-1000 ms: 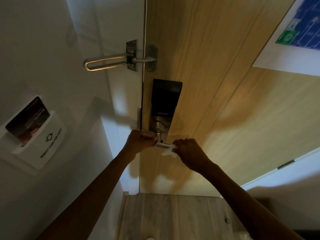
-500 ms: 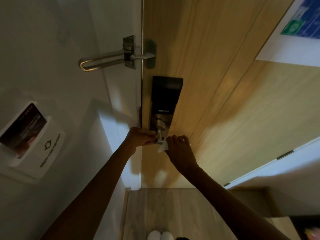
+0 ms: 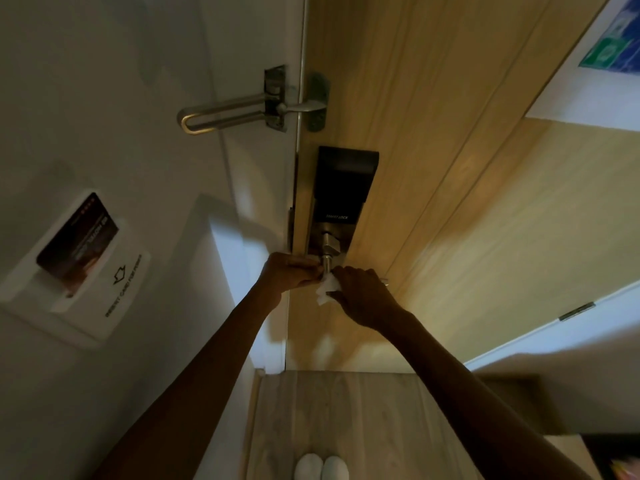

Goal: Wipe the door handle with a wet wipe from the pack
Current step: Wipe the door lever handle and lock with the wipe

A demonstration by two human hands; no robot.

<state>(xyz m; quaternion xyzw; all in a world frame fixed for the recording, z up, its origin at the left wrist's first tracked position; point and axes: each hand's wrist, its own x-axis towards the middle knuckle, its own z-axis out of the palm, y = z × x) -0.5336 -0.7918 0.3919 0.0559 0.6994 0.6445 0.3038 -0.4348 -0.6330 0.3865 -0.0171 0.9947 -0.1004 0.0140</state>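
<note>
A: White crumpled wet wipe (image 3: 327, 289), centre of frame, pinched in the right hand (image 3: 363, 292). Logging that hand as closed on the wipe.

B: And the left hand (image 3: 289, 271)?

A: Fingers curled, tips against the short silver metal lever door handle (image 3: 326, 263) from the frame-left side. Looks like it is steadying the lever, but whether it truly grips or only touches, I cannot tell, too dark.

B: Where does the handle sit?

A: Just under the black rectangular smart lock plate (image 3: 341, 188), near the left edge of the light wooden door (image 3: 433, 168). Its neck points out of the door toward the camera; the lever's long axis seems to run toward frame right, under the right hand, so most of it is hidden.

B: Key relation?

A: Wipe touches the handle at the neck, just right of the left fingertips. Right hand is the wiping hand and covers the lever, so my guess is the stroke runs along that axis. Wiping is in progress; how much is left I can't say.

B: Pack in view?

A: No. Extras: brushed metal swing-bar door guard (image 3: 242, 110) upper centre, white key-card holder (image 3: 90, 271) with a dark card at frame left.
</note>
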